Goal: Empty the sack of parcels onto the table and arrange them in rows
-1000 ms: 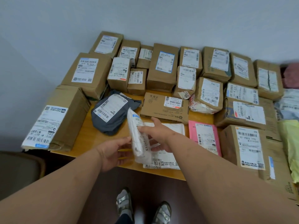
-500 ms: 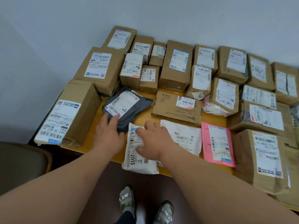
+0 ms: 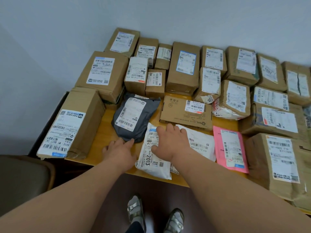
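A small white mailer bag marked 2013 [image 3: 152, 163] lies flat at the front edge of the wooden table [image 3: 104, 132]. My right hand [image 3: 170, 142] presses on its upper half with fingers spread and straight. My left hand [image 3: 118, 151] rests flat on the table beside it, fingertips touching the lower edge of a grey mailer bag [image 3: 134, 116]. To the right lie a second white mailer [image 3: 201, 143] and a pink mailer [image 3: 230, 149]. Several brown cardboard parcels stand in rows behind. No sack is in view.
A long brown box [image 3: 70, 123] lies at the table's left edge and a large box [image 3: 276, 160] at the front right. A flat carton [image 3: 185, 112] sits just behind my right hand. A chair seat [image 3: 23, 174] stands at lower left. My feet are below.
The white mailer, held upright a second ago, now lies flat on the table. My right hand has gone from gripping it to pressing on it; my left hand slid down off the grey bag.
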### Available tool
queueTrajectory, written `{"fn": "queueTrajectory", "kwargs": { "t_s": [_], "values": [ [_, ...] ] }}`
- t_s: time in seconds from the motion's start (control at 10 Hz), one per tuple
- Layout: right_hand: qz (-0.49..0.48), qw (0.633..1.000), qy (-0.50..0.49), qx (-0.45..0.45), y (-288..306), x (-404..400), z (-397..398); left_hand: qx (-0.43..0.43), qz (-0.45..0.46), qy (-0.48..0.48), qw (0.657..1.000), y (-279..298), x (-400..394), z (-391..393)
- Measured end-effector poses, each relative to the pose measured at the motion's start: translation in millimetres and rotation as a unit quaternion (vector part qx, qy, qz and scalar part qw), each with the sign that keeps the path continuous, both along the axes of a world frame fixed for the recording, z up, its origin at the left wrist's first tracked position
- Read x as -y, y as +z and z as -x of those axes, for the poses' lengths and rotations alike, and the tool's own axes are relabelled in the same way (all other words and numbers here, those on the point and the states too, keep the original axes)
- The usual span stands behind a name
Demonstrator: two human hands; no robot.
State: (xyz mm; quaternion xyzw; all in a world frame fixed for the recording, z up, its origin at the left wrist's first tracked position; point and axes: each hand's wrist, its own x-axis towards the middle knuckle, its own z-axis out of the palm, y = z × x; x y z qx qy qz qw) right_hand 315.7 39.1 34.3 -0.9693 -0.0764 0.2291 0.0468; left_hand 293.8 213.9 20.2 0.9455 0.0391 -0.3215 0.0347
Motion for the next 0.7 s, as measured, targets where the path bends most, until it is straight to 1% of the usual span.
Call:
{"fn": "queueTrajectory", "kwargs": {
  "t_s": [0.1, 0.2, 0.4, 0.5, 0.6, 0.7],
  "values": [
    [0.004, 1.0, -0.022, 0.0, -1, 4, -2, 0.024, 0.014, -0.012, 1.0, 2, -1, 0],
    [0.002, 0.999, -0.041, 0.021, -4, 4, -3, 0.039, 0.017, -0.03, 0.999, 4, -1, 1],
    [-0.015, 0.997, -0.05, 0.048, -6, 6, 3, 0.041, 0.025, -0.043, 0.998, 8, 2, 5],
    [-0.037, 0.997, -0.051, 0.051, -1, 11, 3, 0.045, 0.032, -0.035, 0.998, 12, 2, 4],
    [-0.061, 0.996, -0.049, 0.036, 13, 18, 4, 0.054, 0.055, -0.005, 0.997, 19, 6, 4],
    [-0.071, 0.995, -0.06, 0.033, 26, 25, 2, 0.092, 0.072, 0.013, 0.993, 29, 9, 1]
  ]
}}
